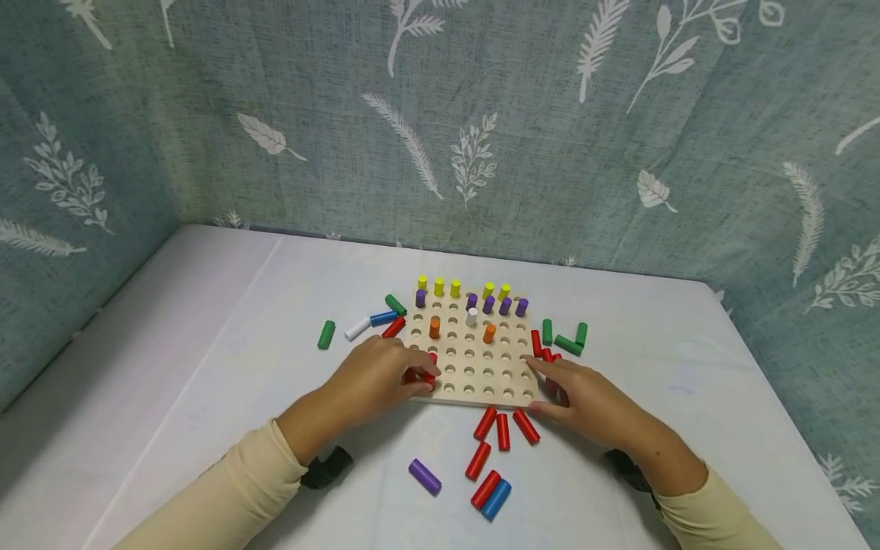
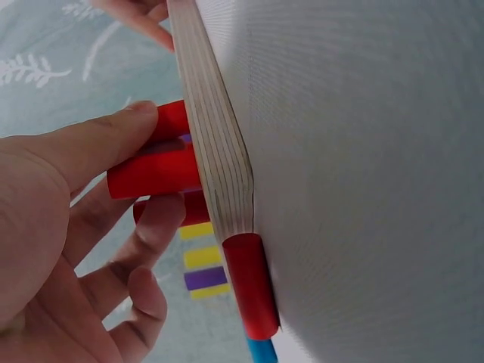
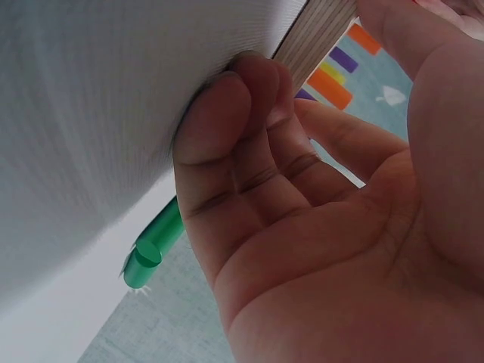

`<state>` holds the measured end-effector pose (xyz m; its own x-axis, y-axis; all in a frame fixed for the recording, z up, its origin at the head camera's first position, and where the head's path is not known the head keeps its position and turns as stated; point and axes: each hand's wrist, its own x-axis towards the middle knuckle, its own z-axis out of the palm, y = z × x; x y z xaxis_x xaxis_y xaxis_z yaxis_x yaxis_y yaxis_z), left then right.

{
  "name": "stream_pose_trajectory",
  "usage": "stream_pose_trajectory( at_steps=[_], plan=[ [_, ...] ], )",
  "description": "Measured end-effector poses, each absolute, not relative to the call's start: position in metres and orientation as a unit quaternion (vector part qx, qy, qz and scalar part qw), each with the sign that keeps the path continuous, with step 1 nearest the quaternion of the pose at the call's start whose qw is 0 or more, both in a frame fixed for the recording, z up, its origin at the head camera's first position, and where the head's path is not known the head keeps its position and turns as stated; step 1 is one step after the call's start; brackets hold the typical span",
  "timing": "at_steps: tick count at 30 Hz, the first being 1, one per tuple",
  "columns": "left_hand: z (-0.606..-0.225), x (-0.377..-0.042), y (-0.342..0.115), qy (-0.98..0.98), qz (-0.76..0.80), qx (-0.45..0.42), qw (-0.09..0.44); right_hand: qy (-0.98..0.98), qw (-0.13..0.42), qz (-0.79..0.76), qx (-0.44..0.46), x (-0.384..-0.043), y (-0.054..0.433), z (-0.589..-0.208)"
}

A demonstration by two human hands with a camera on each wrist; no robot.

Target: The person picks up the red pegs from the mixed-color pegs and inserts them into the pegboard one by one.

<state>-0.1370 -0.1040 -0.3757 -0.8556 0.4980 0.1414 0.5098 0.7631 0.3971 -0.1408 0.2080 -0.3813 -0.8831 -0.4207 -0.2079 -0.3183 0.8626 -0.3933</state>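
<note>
A light wooden pegboard [image 1: 477, 363] with rows of round holes lies on the table. My left hand [image 1: 385, 374] is at its front left corner, pinching a red peg [image 2: 155, 172] between thumb and fingers. Close beside that peg, other red pegs [image 2: 172, 123] stand in the board, partly covered by the fingers. My right hand [image 1: 584, 397] rests at the board's front right corner. Its index finger and thumb reach straight to the board, while the other fingers [image 3: 215, 113] bend loosely down beside the edge. Yellow pegs [image 1: 439, 286], purple pegs [image 1: 489, 305], orange pegs [image 1: 435, 328] and one white peg [image 1: 471, 316] stand upright in the board.
Loose red pegs [image 1: 503, 431], a blue peg [image 1: 496, 500] and a purple peg [image 1: 425, 477] lie in front of the board. Green pegs [image 1: 567, 345] and red pegs lie to its right. Left of it are green, white [image 1: 357, 329], blue and red pegs. A patterned curtain [image 1: 440, 130] hangs behind.
</note>
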Motion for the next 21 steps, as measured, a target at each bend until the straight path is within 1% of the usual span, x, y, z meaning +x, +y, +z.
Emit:
stream_pose_trajectory(
  at_steps=[14,21],
  plan=[
    [-0.3762,-0.1353,-0.1038,-0.940,-0.209,-0.268,0.018,0.954,0.142,-0.175,-0.197,-0.1399,0.2075,-0.3844],
    [-0.3742,-0.1355,-0.1042,-0.938,-0.186,-0.291,0.031,0.956,0.139,-0.169,-0.196,-0.1407,0.2077,-0.3839]
  ],
)
